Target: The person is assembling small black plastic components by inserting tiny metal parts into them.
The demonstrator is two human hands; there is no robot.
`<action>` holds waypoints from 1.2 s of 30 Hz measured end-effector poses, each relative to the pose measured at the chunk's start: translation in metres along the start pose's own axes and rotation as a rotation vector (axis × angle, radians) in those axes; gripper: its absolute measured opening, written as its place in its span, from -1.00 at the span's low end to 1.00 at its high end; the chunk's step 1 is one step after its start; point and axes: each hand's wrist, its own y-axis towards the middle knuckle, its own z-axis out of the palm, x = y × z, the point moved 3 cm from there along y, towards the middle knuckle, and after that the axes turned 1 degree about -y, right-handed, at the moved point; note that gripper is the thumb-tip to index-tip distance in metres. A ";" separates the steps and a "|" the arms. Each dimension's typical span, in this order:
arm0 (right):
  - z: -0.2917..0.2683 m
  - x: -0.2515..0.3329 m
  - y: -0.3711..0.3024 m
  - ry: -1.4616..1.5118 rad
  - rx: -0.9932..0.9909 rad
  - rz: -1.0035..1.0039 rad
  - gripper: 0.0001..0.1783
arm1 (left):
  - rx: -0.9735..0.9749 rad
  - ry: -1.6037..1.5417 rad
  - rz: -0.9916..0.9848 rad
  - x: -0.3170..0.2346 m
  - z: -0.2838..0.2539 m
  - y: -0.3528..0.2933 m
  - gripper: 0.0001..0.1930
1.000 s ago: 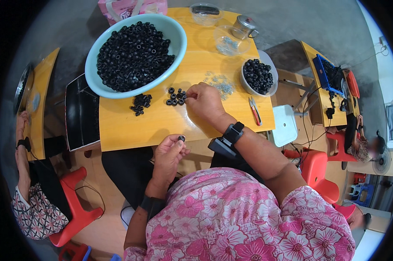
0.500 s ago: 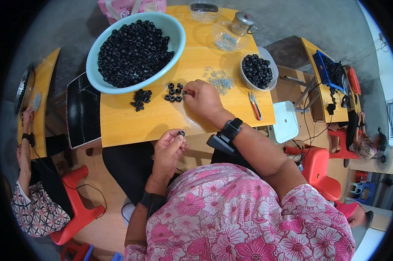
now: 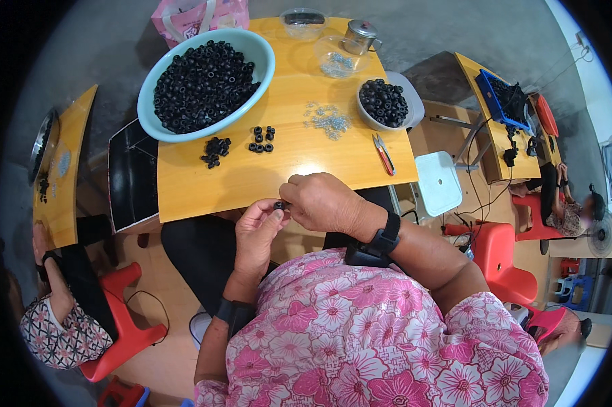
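Near the table's front edge my left hand [image 3: 257, 234] pinches a small black ring-shaped part [image 3: 279, 205] between thumb and fingertips. Against it, from the right, comes my right hand [image 3: 327, 205], its fingers closed; whatever they may hold is hidden behind them. Beyond my hands a small group of black ring-shaped parts [image 3: 260, 146] stands on the yellow table [image 3: 299, 152]. To its left lies a loose pile of black pieces [image 3: 215, 152]. Small clear pieces [image 3: 329, 122] are scattered farther right.
A light-blue basin [image 3: 268, 74] full of black parts stands at the back left. On the right are a bowl of black parts [image 3: 383, 103], red-handled snips [image 3: 384, 154], a clear bowl [image 3: 325, 49] and a metal cup [image 3: 360, 34]. Other people sit at tables on both sides.
My right hand has come back from beside the group of black parts to meet my left hand at the table edge. My left hand still holds its black part.
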 end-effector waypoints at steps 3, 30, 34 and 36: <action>-0.002 0.006 -0.003 -0.058 0.008 -0.034 -0.82 | 0.022 0.052 0.027 -0.003 0.002 -0.005 -0.81; 0.008 0.004 -0.009 0.817 -0.238 0.147 -0.91 | 0.129 -0.551 -0.009 -0.004 0.008 -0.013 -0.83; -0.007 0.009 -0.006 0.470 -0.251 0.050 -0.91 | 0.072 -0.493 0.040 -0.007 0.004 -0.008 -0.85; -0.004 0.006 -0.008 0.459 -0.269 0.021 -0.91 | 0.082 -0.405 0.042 -0.007 0.003 -0.005 -0.84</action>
